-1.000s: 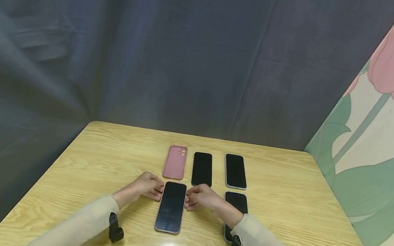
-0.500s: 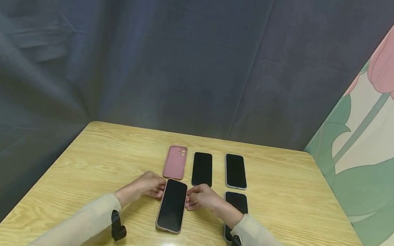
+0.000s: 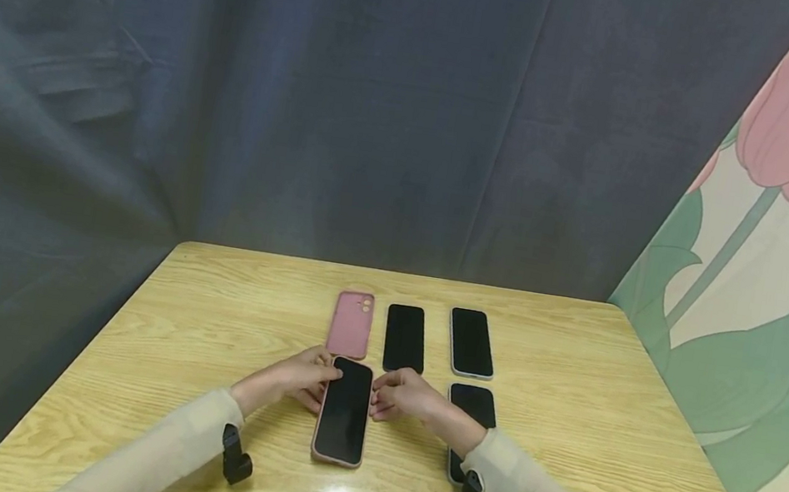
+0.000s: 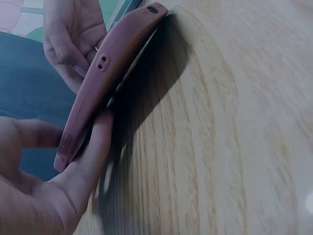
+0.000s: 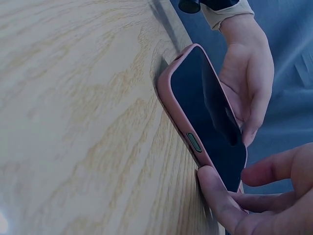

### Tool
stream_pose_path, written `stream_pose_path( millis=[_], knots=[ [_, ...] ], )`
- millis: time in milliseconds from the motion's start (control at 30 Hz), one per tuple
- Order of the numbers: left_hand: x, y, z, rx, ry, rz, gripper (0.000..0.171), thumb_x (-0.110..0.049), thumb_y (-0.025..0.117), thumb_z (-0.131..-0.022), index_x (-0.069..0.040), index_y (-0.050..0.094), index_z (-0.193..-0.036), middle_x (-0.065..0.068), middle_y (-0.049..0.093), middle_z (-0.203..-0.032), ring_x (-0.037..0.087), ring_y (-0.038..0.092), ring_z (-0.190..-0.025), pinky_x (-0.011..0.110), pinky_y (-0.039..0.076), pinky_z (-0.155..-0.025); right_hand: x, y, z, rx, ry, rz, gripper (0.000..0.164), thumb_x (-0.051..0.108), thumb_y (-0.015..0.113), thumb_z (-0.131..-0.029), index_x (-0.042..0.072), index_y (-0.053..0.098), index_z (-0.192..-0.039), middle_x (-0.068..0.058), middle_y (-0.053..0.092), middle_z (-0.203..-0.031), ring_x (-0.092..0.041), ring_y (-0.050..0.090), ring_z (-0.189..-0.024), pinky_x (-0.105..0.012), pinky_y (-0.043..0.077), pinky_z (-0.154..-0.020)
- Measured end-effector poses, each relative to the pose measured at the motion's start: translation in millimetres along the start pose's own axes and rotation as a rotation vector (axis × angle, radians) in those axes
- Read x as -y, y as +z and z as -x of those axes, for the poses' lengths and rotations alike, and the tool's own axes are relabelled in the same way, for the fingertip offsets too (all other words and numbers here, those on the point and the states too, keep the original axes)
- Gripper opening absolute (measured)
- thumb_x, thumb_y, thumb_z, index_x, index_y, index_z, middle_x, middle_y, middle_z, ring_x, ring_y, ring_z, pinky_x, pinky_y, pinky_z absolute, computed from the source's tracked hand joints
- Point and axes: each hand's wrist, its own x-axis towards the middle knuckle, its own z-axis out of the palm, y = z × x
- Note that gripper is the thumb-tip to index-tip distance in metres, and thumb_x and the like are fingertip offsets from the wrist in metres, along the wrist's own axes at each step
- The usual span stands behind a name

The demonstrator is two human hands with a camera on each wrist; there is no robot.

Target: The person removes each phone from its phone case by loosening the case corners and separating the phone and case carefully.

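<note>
The left hand (image 3: 304, 375) pinches the upper left corner of a pink-cased smartphone (image 3: 342, 424), one fingertip on its screen, while the right hand (image 3: 410, 395) grips the right edge with curled fingers. The phone tilts between them, far end raised off the wood-grain surface (image 3: 229, 290). Just beyond lies a pink phone case (image 3: 350, 326) beside a black smartphone (image 3: 405, 338); to the right rest two pale-edged smartphones (image 3: 472, 343), the nearer partly hidden by a sleeve (image 3: 534, 488).

The glossy, glass-like phone screen (image 3: 344, 422) is framed by a smooth, matt, plastic-looking case (image 4: 92, 89). The wood-grained worktop (image 3: 229, 290) is finished with a sheen; beyond its back edge, matt, creased cloth (image 3: 368, 108) is hung.
</note>
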Motion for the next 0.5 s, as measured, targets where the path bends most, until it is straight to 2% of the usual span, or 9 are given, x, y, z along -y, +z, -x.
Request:
stream_pose_path(
  millis=[167, 500],
  knots=[
    [0.9, 0.2, 1.4, 0.052, 0.000, 0.013, 0.033, -0.014, 0.055, -0.086, -0.002, 0.030, -0.103, 0.019, 0.059, -0.082, 0.025, 0.061, -0.061, 0.039, 0.053, -0.055, 1.1, -0.1, 0.9, 0.018, -0.023, -0.002, 0.027, -0.003, 0.039, -0.090, -0.019, 0.041, -0.112, -0.027, 0.056, -0.089, -0.033, 0.061, -0.079, -0.042, 0.050, -0.073],
    [4.5, 0.4, 1.8, 0.036, 0.032, 0.023, 0.033, -0.012, 0.055, -0.086, 0.001, 0.030, -0.103, 0.018, 0.059, -0.078, 0.022, 0.059, -0.058, 0.038, 0.052, -0.053, 1.8, -1.4, 2.2, 0.045, -0.022, -0.010, 0.028, -0.004, 0.040, -0.090, -0.018, 0.040, -0.114, -0.027, 0.055, -0.091, -0.031, 0.061, -0.077, -0.042, 0.050, -0.073]
  ],
)
